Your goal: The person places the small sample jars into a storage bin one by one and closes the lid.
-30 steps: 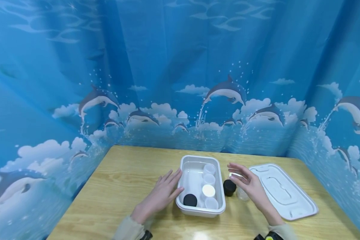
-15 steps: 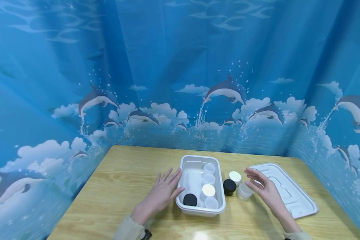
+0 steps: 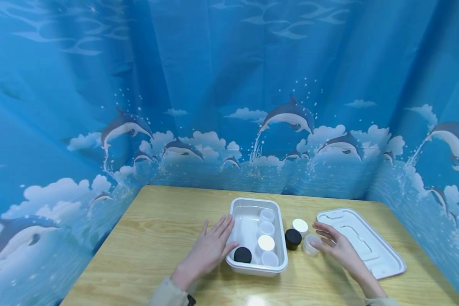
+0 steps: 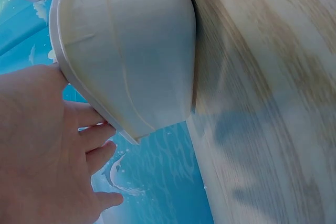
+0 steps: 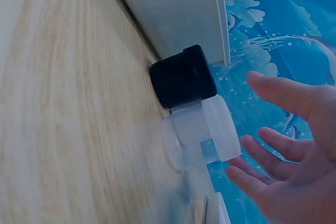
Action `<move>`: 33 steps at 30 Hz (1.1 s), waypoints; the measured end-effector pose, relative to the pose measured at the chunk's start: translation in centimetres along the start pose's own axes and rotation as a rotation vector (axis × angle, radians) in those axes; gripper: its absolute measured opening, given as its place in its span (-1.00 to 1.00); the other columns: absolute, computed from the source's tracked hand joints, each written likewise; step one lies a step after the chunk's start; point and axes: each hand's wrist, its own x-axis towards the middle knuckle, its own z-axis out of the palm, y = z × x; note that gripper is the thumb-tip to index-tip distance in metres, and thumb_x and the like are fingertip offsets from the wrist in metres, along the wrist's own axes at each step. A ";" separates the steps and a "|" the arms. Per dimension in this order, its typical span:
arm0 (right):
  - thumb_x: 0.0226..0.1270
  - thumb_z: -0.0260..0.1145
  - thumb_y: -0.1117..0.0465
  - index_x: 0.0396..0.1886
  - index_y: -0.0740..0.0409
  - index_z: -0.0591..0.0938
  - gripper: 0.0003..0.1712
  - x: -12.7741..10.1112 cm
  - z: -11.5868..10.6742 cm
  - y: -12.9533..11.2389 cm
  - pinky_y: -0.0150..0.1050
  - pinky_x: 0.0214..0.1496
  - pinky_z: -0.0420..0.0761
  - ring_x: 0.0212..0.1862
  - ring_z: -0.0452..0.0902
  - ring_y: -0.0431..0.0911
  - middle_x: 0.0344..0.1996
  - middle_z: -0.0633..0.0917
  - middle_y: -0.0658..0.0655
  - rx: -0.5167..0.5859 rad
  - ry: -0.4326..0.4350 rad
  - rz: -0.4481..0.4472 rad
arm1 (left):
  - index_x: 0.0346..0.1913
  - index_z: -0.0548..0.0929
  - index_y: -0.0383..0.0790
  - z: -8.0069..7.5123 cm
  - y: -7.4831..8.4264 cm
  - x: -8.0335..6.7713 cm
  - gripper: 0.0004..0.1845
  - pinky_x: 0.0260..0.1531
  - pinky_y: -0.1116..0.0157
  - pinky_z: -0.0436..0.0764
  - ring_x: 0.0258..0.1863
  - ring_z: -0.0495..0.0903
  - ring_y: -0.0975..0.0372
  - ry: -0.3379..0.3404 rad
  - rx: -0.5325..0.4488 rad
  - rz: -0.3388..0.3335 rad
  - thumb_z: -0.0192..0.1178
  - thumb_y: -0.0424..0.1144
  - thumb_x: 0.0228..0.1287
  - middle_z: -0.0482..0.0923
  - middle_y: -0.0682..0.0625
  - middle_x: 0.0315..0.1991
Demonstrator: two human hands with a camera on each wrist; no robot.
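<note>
Head view: five small jars sit in the white tray (image 3: 238, 205), three wait outside on the table (image 3: 157, 238). Left hand (image 3: 210, 248) rests flat against the tray; right hand (image 3: 334, 246), fingers relaxed, reaches the clear jar (image 3: 310, 245), not yet grasped.

A light wooden table (image 3: 157, 238) carried everything. Near its middle sat a white rectangular tray (image 3: 252, 270). Just beside the tray, at its 3 o'clock, stood a black-lidded jar (image 3: 292, 238), with a white-lidded jar (image 3: 300, 225) at 1 o'clock from it and a clear jar (image 3: 310, 245) at its 4 o'clock. Further toward 3 o'clock lay a flat white lid (image 3: 371, 250).
</note>
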 end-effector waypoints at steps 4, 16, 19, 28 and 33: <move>0.24 0.45 0.40 0.36 0.56 0.35 -0.25 0.0 0.0 -0.2 -0.59 0.15 0.51 0.10 0.51 -0.44 0.24 0.48 0.58 0.006 -0.028 0.042 | 0.58 0.16 -0.24 -0.1 0.1 0.0 -0.29 0.52 -0.23 -0.04 0.58 0.07 0.02 -0.008 -0.010 0.000 -0.09 0.12 0.60 0.08 -0.12 0.60; 0.13 0.54 0.41 0.29 0.58 0.41 -0.23 -0.2 0.4 0.2 -0.45 0.02 0.60 0.10 0.63 0.01 0.19 0.57 0.51 -0.048 -0.101 0.211 | 0.58 0.16 -0.24 -0.1 0.0 0.0 -0.29 0.52 -0.22 -0.05 0.58 0.06 0.03 -0.014 -0.014 -0.003 -0.12 0.14 0.60 0.07 -0.11 0.60; 0.12 0.53 0.41 0.27 0.56 0.45 -0.26 -0.3 0.4 0.2 -0.45 -0.01 0.61 0.02 0.64 -0.17 0.15 0.61 0.49 -0.048 -0.076 0.237 | 0.58 0.16 -0.24 0.0 0.0 0.0 -0.29 0.52 -0.22 -0.05 0.58 0.06 0.02 -0.014 -0.019 -0.005 -0.11 0.14 0.60 0.07 -0.10 0.60; 0.14 0.52 0.41 0.25 0.56 0.48 -0.31 -0.1 -0.2 -1.6 -0.45 -0.03 0.67 0.02 0.65 -0.18 0.15 0.59 0.52 -0.130 -0.003 0.170 | 0.59 0.12 -0.21 0.1 0.0 0.0 -0.29 0.52 -0.23 -0.04 0.59 0.04 0.02 -0.023 -0.016 -0.011 -0.13 0.15 0.60 0.04 -0.09 0.61; 0.20 0.50 0.38 0.29 0.55 0.45 -0.30 0.1 -0.5 -2.9 -0.47 -0.07 0.68 -0.04 0.59 -0.39 0.20 0.55 0.55 -0.097 0.005 0.148 | 0.59 0.12 -0.21 0.0 0.0 0.0 -0.28 0.52 -0.22 -0.03 0.59 0.04 0.02 -0.025 -0.020 -0.010 -0.14 0.16 0.60 0.03 -0.09 0.61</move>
